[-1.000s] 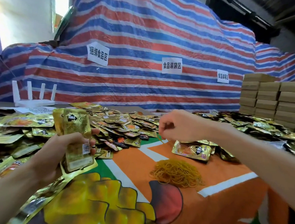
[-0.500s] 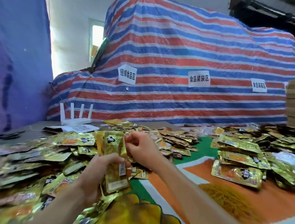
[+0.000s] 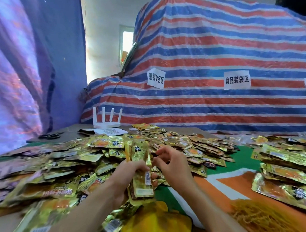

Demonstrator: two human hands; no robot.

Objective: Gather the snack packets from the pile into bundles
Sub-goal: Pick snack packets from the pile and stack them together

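On a worktop [image 3: 243, 160] heaped with packets [image 3: 67, 164], before a striped tarpaulin [image 3: 204, 56], the left hand [image 3: 128, 174] clasps an upright bundle [image 3: 142, 182] in curled fingers; the right hand [image 3: 174, 167] curls alongside, grip unclear.

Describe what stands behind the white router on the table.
Directly behind the white router hangs a red, white and blue striped tarpaulin with paper labels stuck on it. Whatever the tarpaulin covers cannot be seen.
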